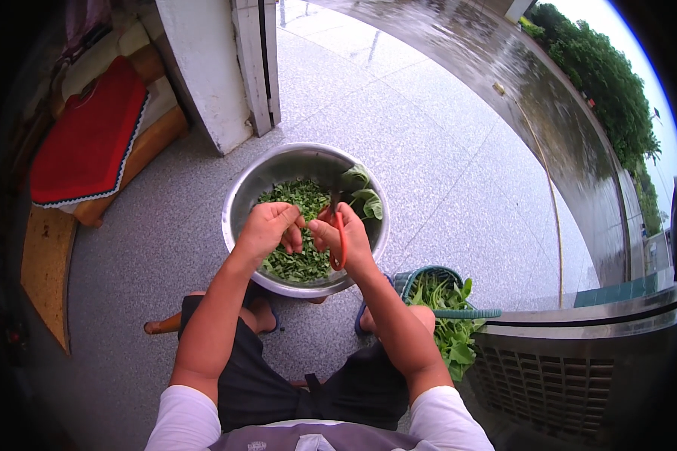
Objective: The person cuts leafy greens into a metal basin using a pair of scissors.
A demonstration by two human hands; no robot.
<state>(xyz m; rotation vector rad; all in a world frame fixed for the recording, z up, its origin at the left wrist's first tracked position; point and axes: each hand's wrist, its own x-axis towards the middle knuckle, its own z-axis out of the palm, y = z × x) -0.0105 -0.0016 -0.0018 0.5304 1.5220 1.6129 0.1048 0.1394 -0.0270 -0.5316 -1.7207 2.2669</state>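
Note:
A wide stainless steel basin stands on the floor before me, with chopped green leaves inside. Over it, my right hand holds scissors with red-orange handles; their dark blades point away from me and look blurred. Larger whole leaves show just beyond that hand, at the basin's right side; what holds them is hidden. My left hand is close beside the right, thumb and fingers pinched together near a small greenish piece. Whether it grips that piece is too small to tell.
A green woven basket full of leafy stems stands by my right knee, beside a metal door with a grille. At left is a wooden seat with a red cloth. A white wall end rises beyond the basin.

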